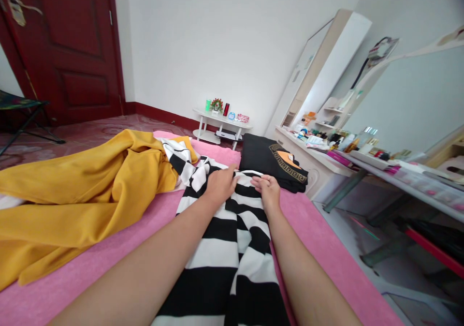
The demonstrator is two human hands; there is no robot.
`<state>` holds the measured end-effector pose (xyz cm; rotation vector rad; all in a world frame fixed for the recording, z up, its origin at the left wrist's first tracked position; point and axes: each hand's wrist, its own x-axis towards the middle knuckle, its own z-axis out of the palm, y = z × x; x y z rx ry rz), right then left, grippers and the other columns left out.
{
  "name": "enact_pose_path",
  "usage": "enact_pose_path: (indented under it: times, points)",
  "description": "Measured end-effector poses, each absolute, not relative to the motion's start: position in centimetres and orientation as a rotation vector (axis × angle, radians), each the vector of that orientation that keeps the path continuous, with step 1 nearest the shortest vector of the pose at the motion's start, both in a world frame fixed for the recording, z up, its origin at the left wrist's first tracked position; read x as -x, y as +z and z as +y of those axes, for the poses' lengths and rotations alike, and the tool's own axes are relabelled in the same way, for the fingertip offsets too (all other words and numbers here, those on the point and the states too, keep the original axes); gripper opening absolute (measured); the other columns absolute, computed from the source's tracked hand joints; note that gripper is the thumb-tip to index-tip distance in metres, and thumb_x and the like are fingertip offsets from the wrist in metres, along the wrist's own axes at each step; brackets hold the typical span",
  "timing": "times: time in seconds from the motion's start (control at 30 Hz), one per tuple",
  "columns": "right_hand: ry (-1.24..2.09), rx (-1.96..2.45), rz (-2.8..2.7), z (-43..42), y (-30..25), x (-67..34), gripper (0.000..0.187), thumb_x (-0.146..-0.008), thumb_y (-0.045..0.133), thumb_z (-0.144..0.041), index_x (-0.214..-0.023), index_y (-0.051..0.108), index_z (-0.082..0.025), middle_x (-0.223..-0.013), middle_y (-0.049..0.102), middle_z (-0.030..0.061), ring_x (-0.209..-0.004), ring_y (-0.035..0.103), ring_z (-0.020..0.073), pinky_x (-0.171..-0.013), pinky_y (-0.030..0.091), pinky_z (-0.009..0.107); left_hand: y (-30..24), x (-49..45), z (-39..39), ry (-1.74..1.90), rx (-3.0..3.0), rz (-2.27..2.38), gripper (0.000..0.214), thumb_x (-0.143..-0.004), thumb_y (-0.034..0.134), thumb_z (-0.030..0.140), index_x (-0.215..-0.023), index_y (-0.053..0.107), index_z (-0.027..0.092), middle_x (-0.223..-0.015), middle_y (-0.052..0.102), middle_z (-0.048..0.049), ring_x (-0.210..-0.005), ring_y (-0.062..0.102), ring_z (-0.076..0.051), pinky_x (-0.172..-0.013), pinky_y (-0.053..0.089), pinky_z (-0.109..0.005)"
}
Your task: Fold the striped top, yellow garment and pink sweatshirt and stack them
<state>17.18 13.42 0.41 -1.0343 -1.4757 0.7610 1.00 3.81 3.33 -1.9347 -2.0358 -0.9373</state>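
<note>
- Black-and-white striped garment (221, 277) lay lengthwise over a pink cover (308, 239), directly in front of the person; its broad horizontal stripes ran toward the lower edge of the view, and a bunched part of it sat up by the left hand.
- The left hand (221, 188) rested on the upper part of the striped garment, fingers pointing to its far edge; whether they gripped the cloth could not be told.
- The right hand (267, 190) was at the same far edge, its bent fingertips touching the cloth near the right-hand corner; how firmly they held it could not be told.
- The two hands stood apart, a short stretch of white edging between them; both forearms reached in from the bottom of the view, on either side of the stripes.
- A mustard-yellow garment (94, 185) sprawled to the left in loose folds, its near end close against the striped cloth.
- A black folded garment (255, 154) lay just beyond the right hand; a gold key-pattern band and an orange patch showed on it.
- Farther off, a low white table (237, 123) bore a small potted plant (216, 105) and a red cylinder (226, 109); a dark red door (79, 50) stood at the left, a mirror (409, 94) at the right.
</note>
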Motion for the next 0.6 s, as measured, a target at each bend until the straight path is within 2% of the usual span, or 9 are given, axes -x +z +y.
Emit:
enact_pose_path:
  times: [0.1, 0.2, 0.3, 0.4, 0.47, 0.53, 0.6]
  points:
    - [0.7, 0.973, -1.579, 12.7, 0.5, -17.2, 0.018, -0.073, 0.05, -0.027, -0.085, 0.058, -0.017, -0.084, 0.07, 0.007, -0.078, 0.066, 0.018, -0.076, 0.051, 0.032, 3.3, -0.1, 4.5, -1.053, 1.713, -2.155, 0.038, -0.089, 0.047, 0.025, -0.126, 0.043, 0.019, -0.099, 0.064, -0.0088, -0.089, 0.062, -0.024, -0.074, 0.046, -0.034]
    - [0.586, 0.937, -1.687, 12.4, 0.6, -17.2, 0.018, -0.074, 0.05, -0.023, -0.08, 0.065, -0.017, -0.093, 0.068, 0.0077, -0.093, 0.062, 0.0202, -0.09, 0.045, 0.035, 3.4, 0.3, 4.5, -1.087, 1.772, -1.937, 0.03, -0.084, 0.047, 0.012, -0.112, 0.056, 0.019, -0.113, 0.058, -0.0097, -0.104, 0.055, -0.024, -0.085, 0.044, -0.035]
    - [0.353, 0.951, -1.899, 12.5, 0.4, -17.1, 0.026, -0.081, 0.044, -0.022, -0.092, 0.067, -0.018, -0.108, 0.065, 0.0083, -0.106, 0.056, 0.0202, -0.098, 0.039, 0.035, 3.2, -0.1, 4.2, -1.029, 2.057, -1.617, 0.027, -0.085, 0.043, 0.009, -0.099, 0.063, 0.021, -0.115, 0.057, -0.0067, -0.109, 0.051, -0.021, -0.093, 0.04, -0.034]
    - [0.215, 1.073, -2.221, 13.0, -0.3, -16.8, 0.04, -0.087, 0.044, -0.032, -0.12, 0.059, -0.016, -0.131, 0.054, 0.0109, -0.123, 0.046, 0.0212, -0.105, 0.031, 0.037, 2.5, -0.7, 4.2, -0.898, 2.252, -1.655, 0.024, -0.089, 0.044, 0.024, -0.102, 0.064, 0.019, -0.11, 0.06, -0.008, -0.104, 0.055, -0.02, -0.091, 0.043, -0.031]
    - [0.242, 1.188, -2.413, 13.1, -0.6, -16.6, 0.052, -0.09, 0.04, -0.042, -0.136, 0.045, -0.017, -0.145, 0.038, 0.0101, -0.134, 0.032, 0.0217, -0.11, 0.023, 0.041, 1.9, -0.9, 4.5, -0.784, 2.215, -1.872, 0.037, -0.089, 0.045, 0.041, -0.109, 0.063, 0.016, -0.114, 0.059, -0.0122, -0.105, 0.056, -0.025, -0.091, 0.043, -0.035]
    - [0.28, 1.296, -2.524, 13.0, -0.7, -16.4, 0.057, -0.092, 0.033, -0.048, -0.143, 0.033, -0.021, -0.152, 0.024, 0.0062, -0.14, 0.02, 0.0212, -0.112, 0.016, 0.046, 1.4, -0.9, 4.7, -0.658, 2.187, -2.001, 0.051, -0.087, 0.043, 0.051, -0.117, 0.06, 0.014, -0.125, 0.054, -0.016, -0.112, 0.053, -0.029, -0.095, 0.04, -0.04]
    - [0.293, 1.376, -2.571, 12.8, -0.4, -16.2, 0.058, -0.094, 0.027, -0.05, -0.146, 0.025, -0.025, -0.154, 0.015, 0.0034, -0.142, 0.013, 0.0206, -0.112, 0.011, 0.05, 1.1, -0.9, 4.9, -0.542, 2.241, -1.994, 0.056, -0.087, 0.04, 0.054, -0.124, 0.055, 0.015, -0.136, 0.047, -0.016, -0.122, 0.046, -0.031, -0.102, 0.034, -0.043]
